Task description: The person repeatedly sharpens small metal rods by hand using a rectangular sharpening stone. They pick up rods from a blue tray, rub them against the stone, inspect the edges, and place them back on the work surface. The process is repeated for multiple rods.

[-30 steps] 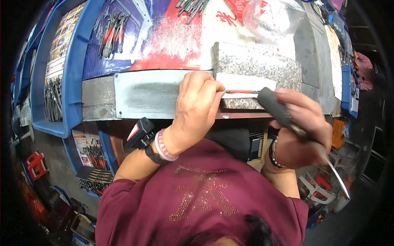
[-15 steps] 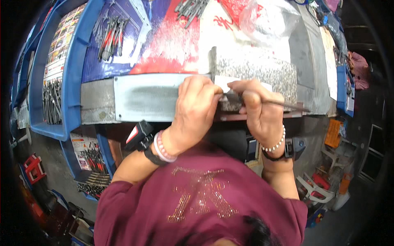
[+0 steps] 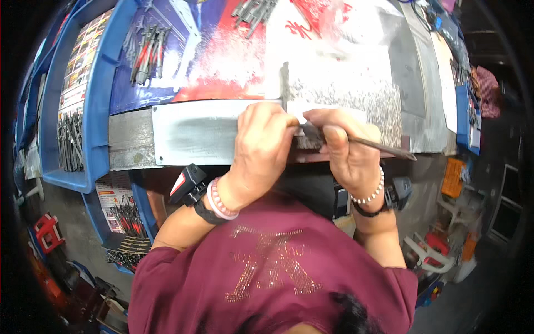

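My right hand (image 3: 353, 147) is closed around a thin dark tapered metal tool (image 3: 394, 149), whose pointed end sticks out to the right. Its broader dark end lies between my two hands. My left hand (image 3: 261, 139) is closed in a pinch by that end; what its fingers hold is mostly hidden. Both hands are over the front edge of the bench. Beneath and left of my left hand lies a pale plate (image 3: 194, 131) with a grey smudge. Behind my right hand stands a speckled stone block (image 3: 381, 103), with a dark upright strip (image 3: 285, 80) along its left side.
Several dark and red-handled tools (image 3: 149, 53) lie on the bench's blue covering, and more grey pieces (image 3: 255, 14) at the back. Blue bins (image 3: 99, 111) flank the left side. A smaller blue bin (image 3: 463, 119) and another person's checked sleeve (image 3: 486, 92) are at the right.
My right hand and the tool have shifted slightly left, and the tool's pointed end has dipped a little. My left hand stays closed in nearly the same place.
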Tool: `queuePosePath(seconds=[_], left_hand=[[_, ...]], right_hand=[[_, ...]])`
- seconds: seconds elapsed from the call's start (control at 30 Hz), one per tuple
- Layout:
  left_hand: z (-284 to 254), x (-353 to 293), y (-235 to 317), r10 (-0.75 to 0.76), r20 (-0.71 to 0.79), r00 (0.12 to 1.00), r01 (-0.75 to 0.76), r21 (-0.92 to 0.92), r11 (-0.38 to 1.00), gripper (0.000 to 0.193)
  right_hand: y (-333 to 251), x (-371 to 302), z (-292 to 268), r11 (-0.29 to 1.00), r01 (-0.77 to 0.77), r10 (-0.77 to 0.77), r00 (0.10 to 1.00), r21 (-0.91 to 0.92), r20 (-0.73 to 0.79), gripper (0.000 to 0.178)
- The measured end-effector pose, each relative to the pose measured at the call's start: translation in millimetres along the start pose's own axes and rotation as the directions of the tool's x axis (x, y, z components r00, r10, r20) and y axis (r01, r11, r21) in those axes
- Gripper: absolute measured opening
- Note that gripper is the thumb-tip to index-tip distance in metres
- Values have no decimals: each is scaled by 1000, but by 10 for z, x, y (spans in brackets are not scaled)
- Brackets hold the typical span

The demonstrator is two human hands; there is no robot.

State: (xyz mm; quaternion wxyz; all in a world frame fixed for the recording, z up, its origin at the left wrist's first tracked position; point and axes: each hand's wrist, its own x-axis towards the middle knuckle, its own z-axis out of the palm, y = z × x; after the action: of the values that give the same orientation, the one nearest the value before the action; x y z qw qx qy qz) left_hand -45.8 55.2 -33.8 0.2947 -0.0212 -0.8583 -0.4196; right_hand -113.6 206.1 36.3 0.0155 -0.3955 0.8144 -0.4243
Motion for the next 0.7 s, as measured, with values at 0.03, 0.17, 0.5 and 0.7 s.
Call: queuePosePath(seconds=[0.03,0.17,0.5,0.7], left_hand=[[-13,-5,8,0,-1,1000,0,11,1000,15],[-25,-14,15,-11,21,1000,10,8,1000,14],[-31,-26,35,-31,55,998,30,24,999,13],[-30,-28,53,-16,61,998,14,37,999,12]], right_hand=[[31,-21,11,995,-55,55,998,78,1,36],[17,-154,-122,964,-229,247,958,134,-147,56],[-12,-248,-253,983,132,-79,929,126,-361,42],[110,-282,-286,962,-224,253,947,156,-196,48]])
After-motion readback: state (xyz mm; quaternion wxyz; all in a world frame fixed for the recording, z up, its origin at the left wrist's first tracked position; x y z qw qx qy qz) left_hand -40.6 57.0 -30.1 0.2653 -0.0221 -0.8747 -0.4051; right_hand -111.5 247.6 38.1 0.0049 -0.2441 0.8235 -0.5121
